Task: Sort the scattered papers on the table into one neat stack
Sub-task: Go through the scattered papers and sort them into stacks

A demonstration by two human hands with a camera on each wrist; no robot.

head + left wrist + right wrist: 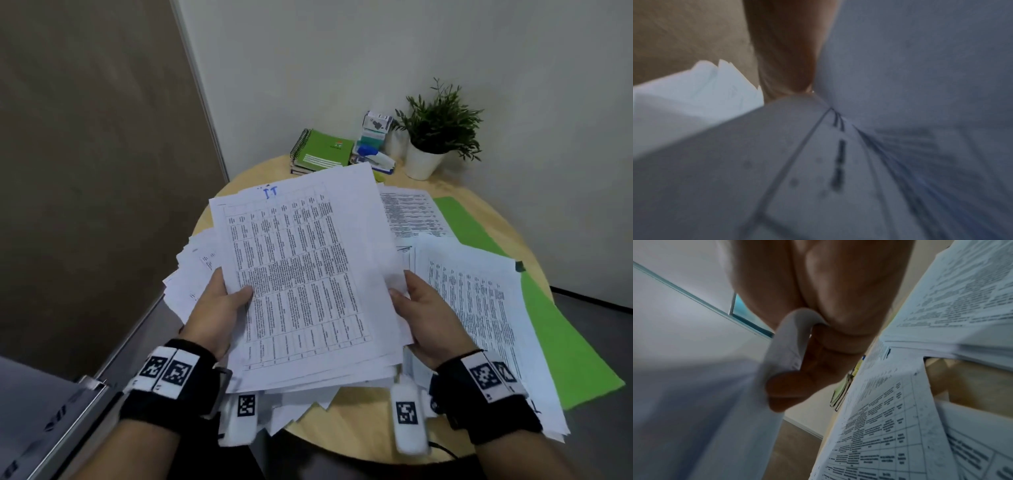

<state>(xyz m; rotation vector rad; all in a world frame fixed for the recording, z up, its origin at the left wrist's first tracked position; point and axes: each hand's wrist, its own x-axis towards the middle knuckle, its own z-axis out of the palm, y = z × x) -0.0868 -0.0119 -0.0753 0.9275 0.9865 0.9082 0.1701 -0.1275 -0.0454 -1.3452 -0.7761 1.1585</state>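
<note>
From my seat, the bundle of papers (301, 274) is held up over the near middle of the worktop (370, 435), my left hand (219, 308) on its left edge and my right hand (428, 315) on its right edge. Loose sheets (191, 270) fan out on the worktop to the left, behind my left hand. To the right lies another pile (479, 308), resting partly on a folder (561, 329) that runs along the right side. At the far edge, by the wall, stand the notebooks (322, 150) on the left, a stapler (375, 156) just right of them with small boxes (375, 125) behind it, and a potted plant (435, 137) furthest right.
</note>
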